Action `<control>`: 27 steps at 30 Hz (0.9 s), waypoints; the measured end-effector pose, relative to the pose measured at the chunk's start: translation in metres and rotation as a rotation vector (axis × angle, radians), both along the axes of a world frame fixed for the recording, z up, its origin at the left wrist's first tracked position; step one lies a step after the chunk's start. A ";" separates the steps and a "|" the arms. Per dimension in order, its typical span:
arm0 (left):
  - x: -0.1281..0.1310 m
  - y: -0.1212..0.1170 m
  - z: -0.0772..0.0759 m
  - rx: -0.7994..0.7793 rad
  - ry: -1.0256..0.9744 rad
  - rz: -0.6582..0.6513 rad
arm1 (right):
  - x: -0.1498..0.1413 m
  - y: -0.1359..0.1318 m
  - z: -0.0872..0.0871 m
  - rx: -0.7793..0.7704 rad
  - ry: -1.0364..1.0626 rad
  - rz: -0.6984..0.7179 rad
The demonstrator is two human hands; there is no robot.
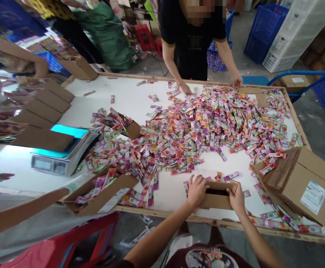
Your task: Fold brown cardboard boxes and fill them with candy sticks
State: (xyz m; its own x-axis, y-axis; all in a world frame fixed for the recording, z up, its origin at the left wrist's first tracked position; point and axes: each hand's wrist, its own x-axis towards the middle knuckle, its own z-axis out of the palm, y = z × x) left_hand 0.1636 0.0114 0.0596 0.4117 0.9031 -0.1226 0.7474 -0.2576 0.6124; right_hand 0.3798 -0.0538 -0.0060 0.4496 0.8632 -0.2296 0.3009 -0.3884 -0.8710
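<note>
Cardboard box (216, 202), near sachet heap (207, 124): probably light, stiff; your left hand (197, 190), right hand (237, 199) grip its ends, fittingly.

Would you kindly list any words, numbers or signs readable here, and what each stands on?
None is readable.
Packets: print too small.
Label on carton stack: too small.
White paper on filled box: blurred.
Scale display: illegible.
Maroon shirt: lettering unclear.
</note>
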 end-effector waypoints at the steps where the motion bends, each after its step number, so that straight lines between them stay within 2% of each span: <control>1: 0.002 -0.001 0.006 0.012 -0.002 -0.149 | 0.003 -0.003 -0.002 -0.007 -0.009 -0.001; 3: 0.001 0.000 0.018 0.003 -0.007 -0.397 | 0.008 -0.006 -0.004 -0.012 -0.004 0.016; 4: -0.003 0.002 0.023 -0.015 0.005 -0.458 | 0.009 -0.002 -0.003 -0.012 0.017 0.046; 5: -0.012 0.004 0.028 -0.034 0.026 -0.470 | 0.009 0.008 0.000 -0.001 0.044 0.083; 7: -0.045 0.002 0.031 -0.054 0.060 -0.357 | -0.001 0.052 0.010 0.080 0.070 0.175; 9: -0.097 -0.014 0.024 -0.054 0.030 -0.093 | -0.026 0.126 0.023 0.229 -0.003 0.246; 11: -0.153 -0.050 0.008 -0.068 -0.085 0.282 | -0.066 0.212 0.031 0.344 -0.170 0.311; 13: -0.196 -0.094 -0.012 -0.109 -0.234 0.718 | -0.115 0.281 0.026 0.253 -0.338 0.360; 14: -0.208 -0.114 -0.021 -0.141 -0.306 0.900 | -0.140 0.302 0.020 0.164 -0.408 0.382; 16: -0.214 -0.137 -0.038 -0.204 -0.478 1.209 | -0.186 0.312 0.003 0.014 -0.530 0.499; 17: -0.210 -0.139 -0.044 -0.227 -0.570 1.325 | -0.204 0.305 -0.004 -0.026 -0.578 0.589; 19: -0.197 -0.126 -0.053 -0.257 -0.736 1.462 | -0.229 0.284 -0.012 -0.054 -0.644 0.798; 21: -0.185 -0.101 -0.059 -0.292 -0.834 1.495 | -0.237 0.277 -0.007 -0.054 -0.661 0.944; 22: -0.182 -0.089 -0.061 -0.324 -0.862 1.485 | -0.238 0.283 0.000 -0.033 -0.664 0.965; 25: -0.180 -0.066 -0.071 -0.477 -0.908 1.423 | -0.236 0.324 0.018 0.095 -0.716 0.861; 27: -0.180 -0.060 -0.080 -0.568 -0.918 1.381 | -0.239 0.339 0.014 0.095 -0.754 0.811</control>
